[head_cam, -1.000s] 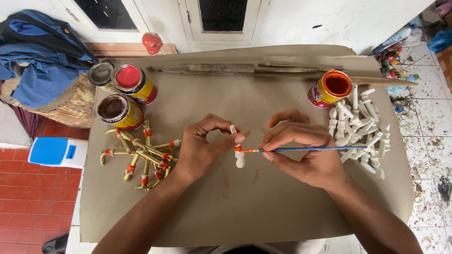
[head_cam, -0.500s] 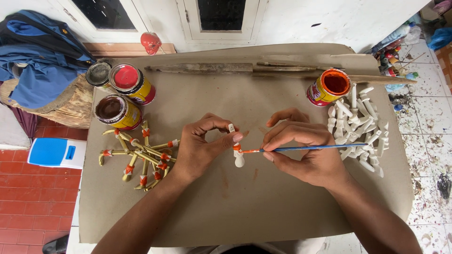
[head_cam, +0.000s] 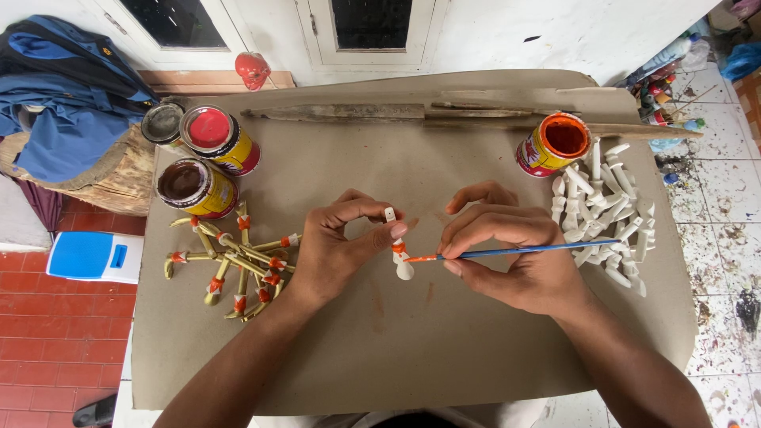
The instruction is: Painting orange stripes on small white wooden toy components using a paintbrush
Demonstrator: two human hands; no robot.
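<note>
Left hand [head_cam: 329,250]: fingers pinched closed on a small white peg [head_cam: 399,252], held upright near the middle of the counter [head_cam: 412,349], which is covered with brown board.
White peg: orange band at mid-height, rounded lower end just above the board.
Right hand [head_cam: 515,257]: fingers closed in a pen grip on a thin blue-handled brush [head_cam: 515,252]; the orange tip touches the peg's band.
Orange paint tin [head_cam: 553,144]: open, near the far right corner; orange-and-red label with a white lower band.
Unpainted pegs [head_cam: 606,202]: loose white heap along the right edge, just beside the orange tin.
Red tin [head_cam: 218,139]: far left corner, red lid surface, yellow-and-red label.
Brown tin [head_cam: 194,186]: open, dark brown paint, yellow label, just in front of the red tin.
Grey lid [head_cam: 162,123]: round, touching the red tin's left side.
Painted pegs [head_cam: 234,261]: yellowish pile with orange bands, left edge, in front of the brown tin.
Wooden slats [head_cam: 412,112]: long, weathered, lying along the far edge.
Blue cloth [head_cam: 67,103]: draped over a log off the far left corner.
</note>
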